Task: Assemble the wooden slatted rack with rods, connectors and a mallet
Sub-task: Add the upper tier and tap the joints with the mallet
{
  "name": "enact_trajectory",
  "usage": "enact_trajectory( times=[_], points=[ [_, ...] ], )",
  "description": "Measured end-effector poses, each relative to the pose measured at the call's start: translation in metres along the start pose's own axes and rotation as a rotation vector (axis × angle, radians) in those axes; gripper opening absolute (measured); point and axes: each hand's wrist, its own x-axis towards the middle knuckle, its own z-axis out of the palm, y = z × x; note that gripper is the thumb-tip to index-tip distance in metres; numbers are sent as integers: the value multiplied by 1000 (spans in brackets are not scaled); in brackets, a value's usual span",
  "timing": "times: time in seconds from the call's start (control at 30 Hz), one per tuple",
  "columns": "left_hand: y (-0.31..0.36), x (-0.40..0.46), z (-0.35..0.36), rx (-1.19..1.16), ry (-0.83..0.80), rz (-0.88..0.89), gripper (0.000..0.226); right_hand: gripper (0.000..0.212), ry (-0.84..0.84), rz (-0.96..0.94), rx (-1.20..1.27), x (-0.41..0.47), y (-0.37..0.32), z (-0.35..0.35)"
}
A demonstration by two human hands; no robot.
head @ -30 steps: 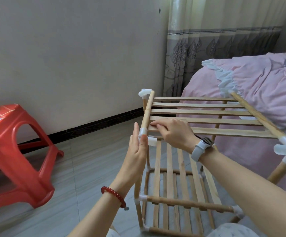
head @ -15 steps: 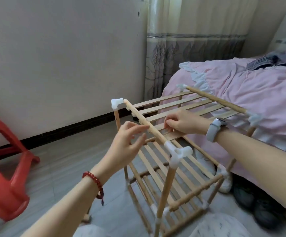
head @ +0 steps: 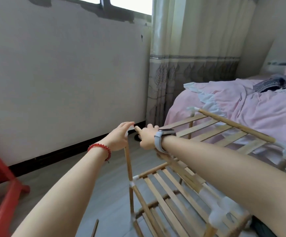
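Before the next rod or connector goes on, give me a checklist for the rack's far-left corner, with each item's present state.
1. Rack upright on the floor: ok.
2. Left hand at the top of the corner post: ok, resting there.
3. Right hand on the top shelf's far end: ok.
4. Corner connector seated on that post: cannot tell, both hands hide it.
5. Mallet within reach: cannot tell, none in view.
6. Loose rod on the floor nearby: ok.

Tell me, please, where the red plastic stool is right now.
In the head view, the red plastic stool stands on the floor at the far left edge, against the wall, left of the left hand and the wooden rack.
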Motion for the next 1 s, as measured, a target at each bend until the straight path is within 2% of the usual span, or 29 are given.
enact_trajectory(
  times=[0.1, 0.27, 0.4, 0.53, 0.63, 0.7, 0.8, 1.0],
  points=[
    [-13, 6, -7, 7, 51, 42, 65, 51, 85, 18, 37, 13, -4, 3],
    [-21, -32, -6, 15, 98, 85, 70, 49, 117, -134, 104, -4, -9, 3],
    [-20, -85, -13, -1, 172, 75, 80, 43, 121, -351, 75, -35, -27, -4],
    [-10, -143, -11, -7, 339, 84, 84, 30, 106, -557, 29, -78, -28, -10],
    [2, -166, -9, -13, 430, 75, 69, 33, 149, -642, 49, -97, -12, -4],
    [7, -173, -7, -11, 403, 118, 61, 34, 157, -653, 93, -106, -6, 1],
    [9, -175, 6, 3, 286, 200, 48, 23, 159, -608, 170, -116, -11, 4],
    [14, -174, 15, 2, 328, 166, 24, 21, 119, -567, 194, -114, -13, 4]
  ],
)
